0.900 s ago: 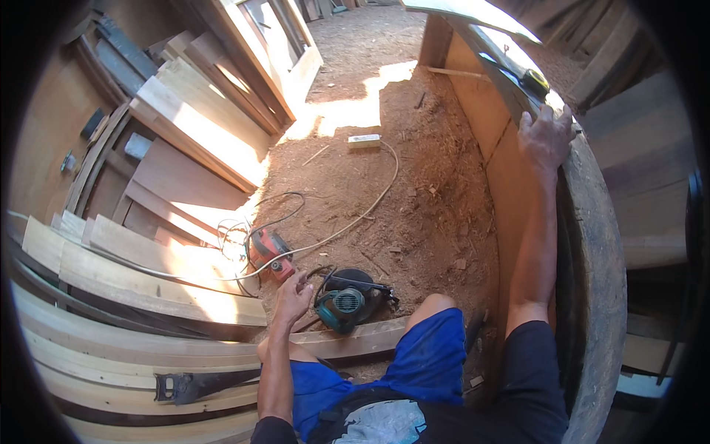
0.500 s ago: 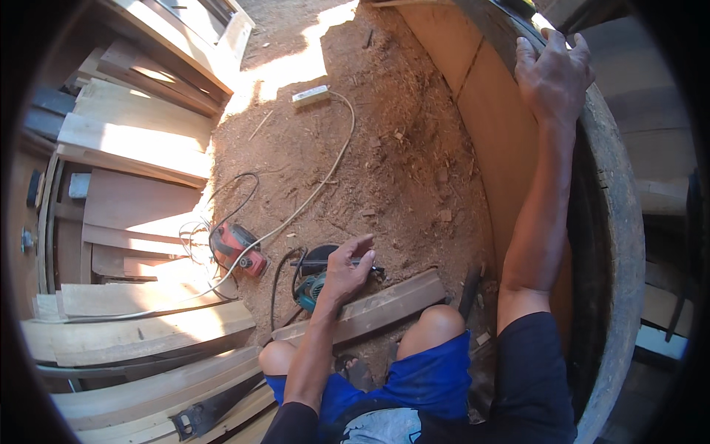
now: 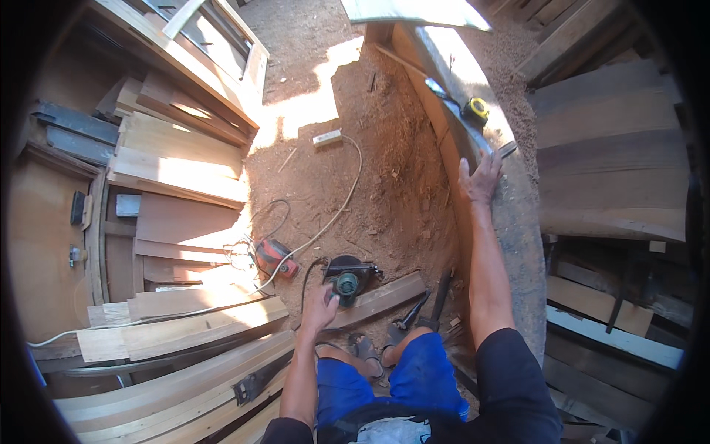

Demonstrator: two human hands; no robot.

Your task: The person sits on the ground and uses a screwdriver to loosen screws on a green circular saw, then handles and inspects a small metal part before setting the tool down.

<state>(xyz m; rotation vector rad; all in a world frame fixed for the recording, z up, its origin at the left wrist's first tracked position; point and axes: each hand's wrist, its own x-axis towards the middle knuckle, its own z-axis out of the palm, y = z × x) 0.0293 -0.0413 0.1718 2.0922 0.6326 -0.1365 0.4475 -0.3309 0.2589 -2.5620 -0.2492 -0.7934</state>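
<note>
Hands: left hand (image 3: 319,307), fingers partly curled, at the near-left side of the teal circular saw (image 3: 346,283); cannot tell whether it grips the saw or only overlaps it in view. Right hand (image 3: 483,180) lies over the left edge of the long table (image 3: 518,237), fingers forward, at the near end of a flat metal strip (image 3: 462,122); grasp or mere contact cannot be told. A short dark bar (image 3: 507,149) shows just beside its fingertips, to the right.

Position of circular saw: on the dusty floor (image 3: 403,192), in front of the person's feet, its black base plate on the far side. A wooden beam (image 3: 384,297) lies slantwise close by, on the near side.

On the table: yellow-and-black tape measure (image 3: 475,111), next to the metal strip and beyond the right hand. A pale panel (image 3: 414,12) shows at the far end.

Elsewhere on the floor: red power tool (image 3: 276,258), left of the circular saw; white power strip (image 3: 328,138) farther off, pale cord (image 3: 353,191) curving back from it past the red tool.

Lower left: hand saw (image 3: 255,383) resting on long boards (image 3: 174,385)
</note>
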